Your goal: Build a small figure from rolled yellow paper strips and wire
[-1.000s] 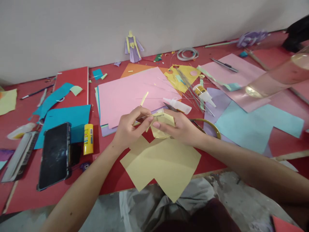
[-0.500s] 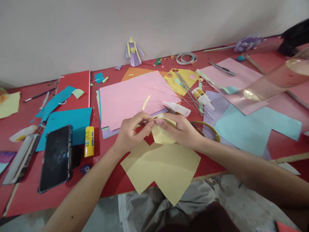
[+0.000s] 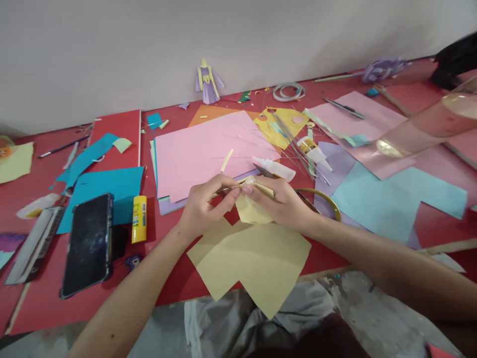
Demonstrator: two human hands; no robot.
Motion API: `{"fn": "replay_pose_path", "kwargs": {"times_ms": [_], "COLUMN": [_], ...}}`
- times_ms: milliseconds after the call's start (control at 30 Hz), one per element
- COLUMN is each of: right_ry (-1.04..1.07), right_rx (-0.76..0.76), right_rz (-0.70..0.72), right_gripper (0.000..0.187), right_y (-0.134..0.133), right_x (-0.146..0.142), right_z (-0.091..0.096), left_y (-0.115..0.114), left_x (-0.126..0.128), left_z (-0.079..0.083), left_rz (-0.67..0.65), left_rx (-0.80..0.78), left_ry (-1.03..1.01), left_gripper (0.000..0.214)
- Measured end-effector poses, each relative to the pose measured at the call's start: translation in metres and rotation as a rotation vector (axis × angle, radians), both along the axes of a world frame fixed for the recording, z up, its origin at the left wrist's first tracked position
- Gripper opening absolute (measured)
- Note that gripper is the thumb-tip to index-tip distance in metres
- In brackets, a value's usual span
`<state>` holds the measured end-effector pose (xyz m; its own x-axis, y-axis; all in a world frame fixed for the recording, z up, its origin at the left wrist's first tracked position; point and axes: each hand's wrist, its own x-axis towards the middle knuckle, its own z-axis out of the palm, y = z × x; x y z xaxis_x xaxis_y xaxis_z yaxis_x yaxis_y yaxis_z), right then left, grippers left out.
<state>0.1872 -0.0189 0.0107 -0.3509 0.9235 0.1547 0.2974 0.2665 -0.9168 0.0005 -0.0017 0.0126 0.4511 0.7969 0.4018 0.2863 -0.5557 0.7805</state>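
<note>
My left hand (image 3: 204, 201) pinches a thin wire (image 3: 224, 189) between thumb and index finger. My right hand (image 3: 279, 199) is closed on a small piece of pale yellow paper (image 3: 251, 209), which hangs below its fingertips. The two thumbs nearly meet at the paper's upper edge, and the fingers partly hide how wire and paper join. Below them, a larger notched yellow sheet (image 3: 249, 258) reaches over the table's front edge. Just behind my right hand are scissors (image 3: 330, 199) with a yellow handle, partly hidden, and a white glue bottle (image 3: 278, 168).
A pink paper stack (image 3: 208, 149) lies behind my hands. To the left are a phone (image 3: 88, 243) and a yellow glue stick (image 3: 139, 219). A paper doll (image 3: 207, 84) leans on the wall. At the right are a clear cup (image 3: 428, 124) and light blue paper (image 3: 395, 199).
The whole view has shifted slightly. Both hands keep almost the same pose around the small yellow paper; little else differs.
</note>
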Motion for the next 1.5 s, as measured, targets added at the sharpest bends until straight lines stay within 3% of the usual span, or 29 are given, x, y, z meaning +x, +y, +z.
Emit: {"fn": "replay_pose_path", "kwargs": {"times_ms": [633, 1500], "right_ry": [0.016, -0.032], "right_rx": [-0.015, -0.004], "right_rz": [-0.011, -0.02], "right_gripper": [0.047, 0.045], "right_y": [-0.0019, -0.0014], "right_x": [-0.001, 0.0002], "right_z": [-0.0003, -0.0027], "left_y": [-0.0006, -0.0003], "left_x": [0.001, -0.0013], "left_z": [-0.0007, -0.0028], "left_rz": [0.009, 0.023], "left_rx": [-0.029, 0.064], "left_ry": [0.011, 0.052], "left_gripper": [0.008, 0.008]}}
